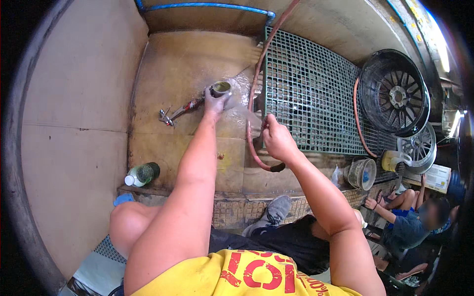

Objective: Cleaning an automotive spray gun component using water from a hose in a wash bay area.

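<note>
Reaching with forearm extended, the left hand wraps around a grey, open-topped cylindrical cup, upper centre; the right hand, mid-frame, is curled closed; whether it pinches anything cannot be told. Stained tan flooring, wet beside the cup, borders green square-mesh grating, upper right. Red lettering marks the yellow cloth shirt, lower centre.

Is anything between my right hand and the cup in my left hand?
Yes, in this view: the reddish hose runs between your right hand and the cup in your left hand, and a pale blurred streak crosses the gap. Whether either blocks reach, I can't tell.
</note>
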Available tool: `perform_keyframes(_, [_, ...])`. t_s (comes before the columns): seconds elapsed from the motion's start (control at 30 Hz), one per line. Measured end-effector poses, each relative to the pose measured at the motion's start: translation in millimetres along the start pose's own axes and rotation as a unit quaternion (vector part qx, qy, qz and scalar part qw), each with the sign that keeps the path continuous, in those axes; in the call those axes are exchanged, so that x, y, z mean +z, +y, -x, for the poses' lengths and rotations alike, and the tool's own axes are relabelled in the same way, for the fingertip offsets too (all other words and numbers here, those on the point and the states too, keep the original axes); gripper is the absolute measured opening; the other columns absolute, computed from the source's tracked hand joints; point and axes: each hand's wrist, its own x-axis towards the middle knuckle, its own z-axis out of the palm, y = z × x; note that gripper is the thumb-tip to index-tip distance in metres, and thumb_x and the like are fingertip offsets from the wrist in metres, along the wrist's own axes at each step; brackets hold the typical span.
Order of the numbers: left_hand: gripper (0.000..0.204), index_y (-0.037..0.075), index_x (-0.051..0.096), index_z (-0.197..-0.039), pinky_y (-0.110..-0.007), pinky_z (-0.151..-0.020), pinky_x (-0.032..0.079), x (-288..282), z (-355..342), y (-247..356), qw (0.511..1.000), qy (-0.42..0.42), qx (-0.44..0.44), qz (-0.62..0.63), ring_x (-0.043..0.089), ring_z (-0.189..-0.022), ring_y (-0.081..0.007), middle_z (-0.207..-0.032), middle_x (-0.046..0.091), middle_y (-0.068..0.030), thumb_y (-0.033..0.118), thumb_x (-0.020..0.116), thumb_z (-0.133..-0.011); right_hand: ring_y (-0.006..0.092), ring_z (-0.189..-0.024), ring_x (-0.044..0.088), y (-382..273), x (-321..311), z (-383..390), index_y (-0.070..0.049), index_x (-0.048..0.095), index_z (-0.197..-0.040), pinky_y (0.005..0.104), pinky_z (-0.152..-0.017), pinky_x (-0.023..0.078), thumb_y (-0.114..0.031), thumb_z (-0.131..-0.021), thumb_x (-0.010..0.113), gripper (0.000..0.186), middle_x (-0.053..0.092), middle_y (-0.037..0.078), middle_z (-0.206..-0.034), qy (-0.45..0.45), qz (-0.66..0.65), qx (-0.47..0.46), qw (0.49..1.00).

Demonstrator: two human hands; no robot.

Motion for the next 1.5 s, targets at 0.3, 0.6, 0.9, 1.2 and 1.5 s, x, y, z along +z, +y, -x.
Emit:
perform_keyframes(0.3, [0.082,0.003,0.051,-0.132,-0.036,-0.105,0.047,-19,-1,-2,0.956,-0.09,0.156,-0.23,0.06,-0.118,-0.0236,-0.125,0.064,-0.0121,0.005,0.091,-0.061,0.0516,-0.093,0.062,-35,-17,-3,0.0,0.047,-0.109,0.058,-0.083,0.048,-0.019,-0.099,0.05,0.022,0.066,0.032,-0.091,-0.016,-0.009,-0.026,0.999])
perform_keyframes(0.6, [0.08,0.007,0.056,-0.133,-0.04,-0.108,0.046,-27,5,-1,0.922,-0.067,0.13,-0.358,0.058,-0.122,-0.0335,-0.13,0.06,-0.0183,0.009,0.089,-0.06,0.0518,-0.091,0.063,-32,-20,-7,0.001,0.047,-0.111,0.058,-0.082,0.049,-0.019,-0.097,0.05,0.025,0.066,0.032,-0.092,-0.033,-0.016,-0.022,0.999])
perform_keyframes(0.9, [0.07,0.007,0.057,-0.127,-0.042,-0.107,0.046,-21,10,9,0.887,-0.081,0.222,-0.397,0.058,-0.121,-0.037,-0.125,0.061,-0.0173,0.005,0.083,-0.062,0.052,-0.095,0.062,-18,-19,-10,0.0,0.048,-0.112,0.0582,-0.082,0.048,-0.012,-0.095,0.046,0.021,0.066,0.033,-0.093,-0.026,-0.015,-0.005,1.0])
perform_keyframes(1.2, [0.055,0.014,0.06,-0.123,-0.048,-0.117,0.034,-25,16,0,0.803,-0.066,0.362,-0.469,0.042,-0.136,-0.0395,-0.133,0.055,-0.0153,0.003,0.074,-0.07,0.051,-0.095,0.063,-15,-18,-11,0.003,0.05,-0.11,0.0563,-0.085,0.049,-0.026,-0.099,0.053,0.032,0.067,0.033,-0.095,-0.045,0.001,-0.007,0.999])
perform_keyframes(1.5, [0.061,0.019,0.056,-0.128,-0.048,-0.119,0.032,-20,15,7,0.776,-0.08,0.393,-0.486,0.036,-0.142,-0.0393,-0.137,0.051,-0.0126,0.002,0.072,-0.071,0.051,-0.097,0.063,-12,-17,-9,0.002,0.05,-0.11,0.0567,-0.087,0.048,-0.024,-0.098,0.052,0.029,0.067,0.033,-0.097,-0.062,-0.005,0.008,0.998])
